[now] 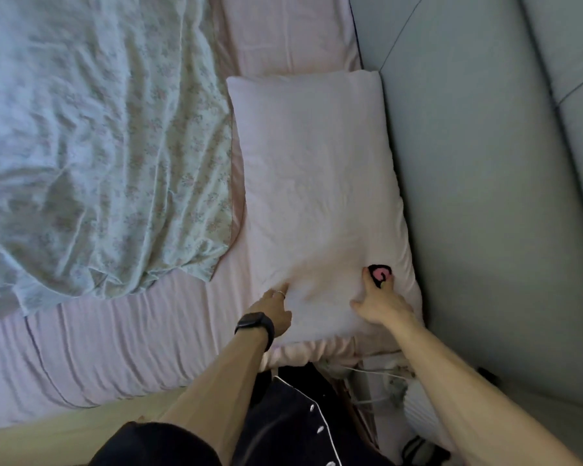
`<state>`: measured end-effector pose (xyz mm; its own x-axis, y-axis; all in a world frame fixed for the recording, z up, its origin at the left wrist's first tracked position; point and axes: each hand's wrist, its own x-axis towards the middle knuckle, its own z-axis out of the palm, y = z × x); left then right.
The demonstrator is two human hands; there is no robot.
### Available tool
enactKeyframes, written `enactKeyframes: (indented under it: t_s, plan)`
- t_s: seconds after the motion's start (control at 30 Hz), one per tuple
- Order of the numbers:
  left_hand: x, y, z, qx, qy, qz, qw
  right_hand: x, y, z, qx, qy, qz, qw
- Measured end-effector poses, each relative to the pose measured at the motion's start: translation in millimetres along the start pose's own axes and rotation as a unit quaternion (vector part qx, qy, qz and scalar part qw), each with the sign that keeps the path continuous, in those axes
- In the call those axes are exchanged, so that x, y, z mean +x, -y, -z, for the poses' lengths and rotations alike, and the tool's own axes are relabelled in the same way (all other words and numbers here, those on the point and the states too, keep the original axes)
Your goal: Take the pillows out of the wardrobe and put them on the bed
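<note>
pink pillow (320,203) lies flat on the bed (122,344), right side, against the padded headboard (485,196). second pillow (283,31) further off, cut by the top edge. left hand (276,307) fingers pressed into the near pillow's left edge, grip state cannot tell. right hand (379,297) flat on the near right corner, fingers spread wide, beside a small black-pink object (380,274), unclear what. floral duvet (91,146) bunched left. wardrobe not in view.
</note>
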<state>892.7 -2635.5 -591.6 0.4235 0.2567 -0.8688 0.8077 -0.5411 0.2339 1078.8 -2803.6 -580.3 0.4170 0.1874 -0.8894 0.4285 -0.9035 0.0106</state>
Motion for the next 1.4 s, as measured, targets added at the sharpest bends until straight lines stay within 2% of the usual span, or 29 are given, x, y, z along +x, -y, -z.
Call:
enactKeyframes:
  t_s: [0.13,0.27,0.5,0.83,1.03,1.13,1.2,1.4]
  plan:
    - [-46.6,9.0,51.7,-0.036,-0.07,-0.008,0.997,-45.8,28.0,44.9,-0.006,-0.033,0.096,0.995]
    - [-102.2,33.1,96.9,-0.089,-0.176,-0.03,0.98,-110.7,85.3,74.0,0.067,-0.116,0.203,0.97]
    - [-208.5,118.7,151.1,-0.16,-0.354,-0.032,0.921,-233.6,209.6,84.9,0.093,-0.257,0.395,0.877]
    - [-361.7,329.0,190.5,-0.161,-0.566,0.041,0.807,-359.6,407.2,29.7,0.043,-0.321,0.558,0.764]
    - [-459.4,445.4,184.2,-0.171,-0.658,0.122,0.723,-441.2,531.2,-2.8,0.02,-0.339,0.639,0.69]
    - [-505.9,490.0,173.1,-0.178,-0.693,0.173,0.677,-476.8,585.2,-21.2,0.019,-0.343,0.693,0.634]
    - [-532.9,517.8,162.5,-0.181,-0.704,0.215,0.652,-498.4,618.5,-37.4,0.014,-0.32,0.723,0.612]
    - [-585.9,572.2,129.5,-0.198,-0.706,0.309,0.605,-531.0,688.4,-90.6,-0.011,-0.26,0.775,0.577]
